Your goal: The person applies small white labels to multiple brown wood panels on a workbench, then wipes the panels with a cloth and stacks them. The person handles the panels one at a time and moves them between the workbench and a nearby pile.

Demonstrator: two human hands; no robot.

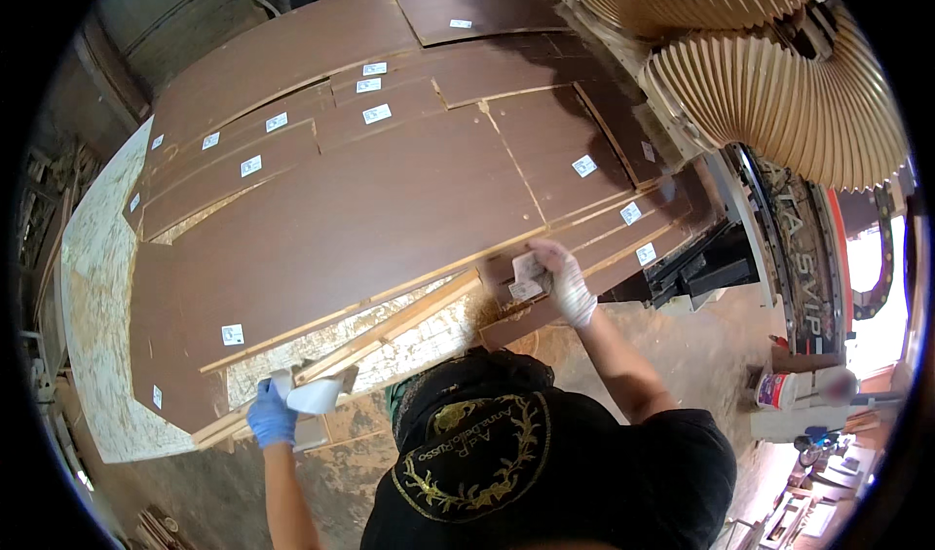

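Note:
My left hand point(272, 414), in a blue glove, is closed on a curled white strip of label paper point(316, 395) at the near edge of the table. At the middle of the near edge, my right hand point(565, 282), in a white glove, is closed at the side of a small brown panel point(502, 270). The panel's left end is blurred. Two whitish labels point(526, 289) show on it beside my fingers. Between my hands, light wooden strips point(390, 328) lie slanting over a pale, scuffed board.
Large brown cut panels point(370, 219) with white labels cover the worktable. Its pale board point(97, 287) shows at the left. Ribbed beige hoses point(769, 102) and a machine gantry point(804, 248) stand at the right. A white bucket point(774, 390) is beyond my right arm.

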